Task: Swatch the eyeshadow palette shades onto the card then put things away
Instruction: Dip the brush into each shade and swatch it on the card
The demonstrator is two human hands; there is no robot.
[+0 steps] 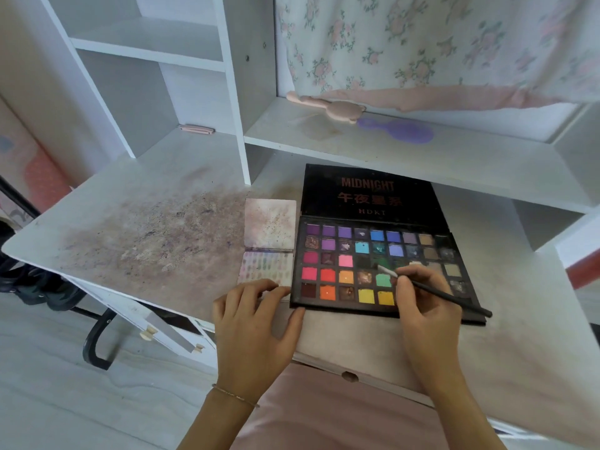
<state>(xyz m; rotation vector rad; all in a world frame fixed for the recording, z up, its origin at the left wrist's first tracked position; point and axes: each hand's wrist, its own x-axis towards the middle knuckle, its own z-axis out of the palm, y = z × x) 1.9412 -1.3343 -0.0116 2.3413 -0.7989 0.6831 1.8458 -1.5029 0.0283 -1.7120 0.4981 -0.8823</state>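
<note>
Two hands over stained white surface [156, 203]. Right hand [425, 306] pinches thin black brush [444, 295]; pale bristle tip points up-left from grip, over green pan of open eyeshadow palette [328, 254], whether touching, cannot tell. Palette lies directly under this grip, lid folded back beyond. Left hand [250, 323] flat, fingers spread, holding nothing; fingertips press near edge of swatch card [269, 251], thumb against palette corner. Card just left of palette, beyond left fingertips.
</note>
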